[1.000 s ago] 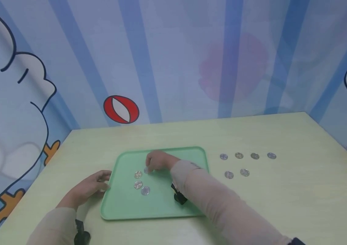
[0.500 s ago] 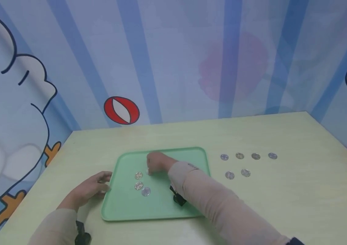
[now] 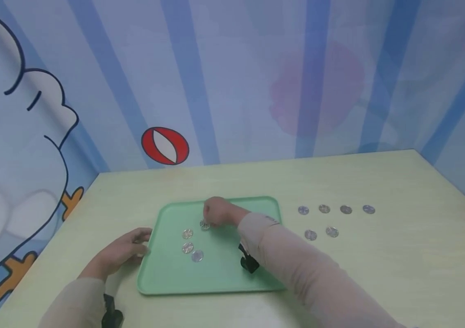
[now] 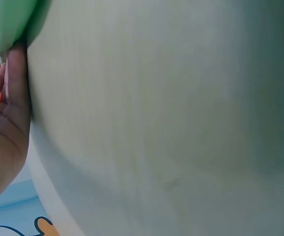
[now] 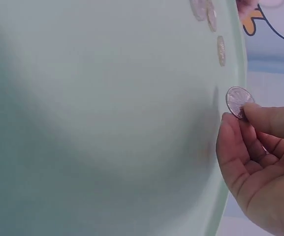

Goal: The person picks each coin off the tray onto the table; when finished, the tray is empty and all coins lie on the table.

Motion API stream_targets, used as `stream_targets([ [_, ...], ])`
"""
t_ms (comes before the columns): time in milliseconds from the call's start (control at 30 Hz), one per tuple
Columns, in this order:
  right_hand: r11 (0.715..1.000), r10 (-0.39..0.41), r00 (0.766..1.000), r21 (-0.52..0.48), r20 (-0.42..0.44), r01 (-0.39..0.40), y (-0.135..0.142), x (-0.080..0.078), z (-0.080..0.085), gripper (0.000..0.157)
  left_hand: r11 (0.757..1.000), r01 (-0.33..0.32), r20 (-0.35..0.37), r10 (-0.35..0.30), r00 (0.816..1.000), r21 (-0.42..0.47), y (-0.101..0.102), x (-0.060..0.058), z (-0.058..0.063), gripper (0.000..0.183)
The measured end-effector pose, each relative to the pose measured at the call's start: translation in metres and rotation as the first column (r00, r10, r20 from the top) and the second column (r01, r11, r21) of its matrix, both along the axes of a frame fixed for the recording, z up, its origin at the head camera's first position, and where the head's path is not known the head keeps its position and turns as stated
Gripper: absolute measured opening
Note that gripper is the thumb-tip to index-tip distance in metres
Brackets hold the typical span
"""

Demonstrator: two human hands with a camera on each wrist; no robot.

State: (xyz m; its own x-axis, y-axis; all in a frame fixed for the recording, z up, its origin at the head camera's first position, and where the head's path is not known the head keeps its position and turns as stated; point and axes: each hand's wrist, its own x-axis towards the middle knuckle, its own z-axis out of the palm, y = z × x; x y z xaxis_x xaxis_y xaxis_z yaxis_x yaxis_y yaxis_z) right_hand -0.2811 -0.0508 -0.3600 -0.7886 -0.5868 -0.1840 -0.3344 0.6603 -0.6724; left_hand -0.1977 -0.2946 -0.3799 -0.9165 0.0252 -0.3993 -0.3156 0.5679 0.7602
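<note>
My right hand (image 3: 220,211) is over the far part of the green tray (image 3: 166,278). Between thumb and fingertips it pinches a silvery coin (image 5: 237,101), lifted clear of the tray surface in the right wrist view. Several other coins lie flat on the tray to its left, among them a front coin (image 3: 197,256), a middle coin (image 3: 187,248) and a back coin (image 3: 187,233). My left hand (image 3: 119,250) rests at the tray's left edge. Its fairly straight fingers (image 4: 17,73) touch the tray's rim in the left wrist view; how far they reach under it is hidden.
Right of the tray, several coins lie on the pale table (image 3: 380,273) in two rows: a back row with a dark coin (image 3: 345,209) and a front row with a silvery coin (image 3: 310,235). A blue striped cartoon backdrop (image 3: 240,91) stands behind the table.
My right hand has taken up the coin from the tray and shifted slightly right and up with it. My left hand stays at the tray's edge. The view has shifted slightly.
</note>
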Motion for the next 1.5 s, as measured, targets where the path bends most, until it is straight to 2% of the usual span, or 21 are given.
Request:
stream_targets([
  [167, 0.991, -0.036, 0.997, -0.126, 0.066, 0.044, 0.009, 0.002, 0.003, 0.010, 1.000, 0.012, -0.012, -0.012, 1.000, -0.002, -0.001, 0.000, 0.000, 0.060],
  [433, 0.976, -0.035, 0.995, -0.209, 0.093, 0.054, 0.020, 0.010, 0.006, 0.002, 1.000, 0.024, -0.007, -0.024, 1.000, 0.004, 0.000, 0.002, 0.001, 0.061],
  [733, 0.966, 0.000, 0.991, -0.255, 0.132, 0.034, 0.037, 0.022, 0.015, 0.005, 1.000, 0.025, -0.006, -0.025, 1.000, -0.001, 0.001, 0.003, 0.002, 0.061],
  [967, 0.956, 0.007, 0.985, -0.290, 0.171, 0.043, 0.056, 0.029, 0.014, 0.004, 0.999, 0.036, -0.010, -0.036, 0.999, -0.002, 0.001, 0.003, 0.001, 0.061],
  [1267, 0.942, -0.029, 0.980, -0.323, 0.195, 0.092, 0.081, 0.032, 0.018, 0.005, 0.999, 0.033, -0.018, -0.033, 0.999, 0.029, 0.000, 0.002, 0.000, 0.061],
  [1500, 0.933, -0.038, 0.980, -0.345, 0.193, 0.104, 0.102, 0.032, 0.022, 0.006, 1.000, 0.028, -0.016, -0.028, 0.999, 0.010, 0.001, 0.002, 0.000, 0.060],
])
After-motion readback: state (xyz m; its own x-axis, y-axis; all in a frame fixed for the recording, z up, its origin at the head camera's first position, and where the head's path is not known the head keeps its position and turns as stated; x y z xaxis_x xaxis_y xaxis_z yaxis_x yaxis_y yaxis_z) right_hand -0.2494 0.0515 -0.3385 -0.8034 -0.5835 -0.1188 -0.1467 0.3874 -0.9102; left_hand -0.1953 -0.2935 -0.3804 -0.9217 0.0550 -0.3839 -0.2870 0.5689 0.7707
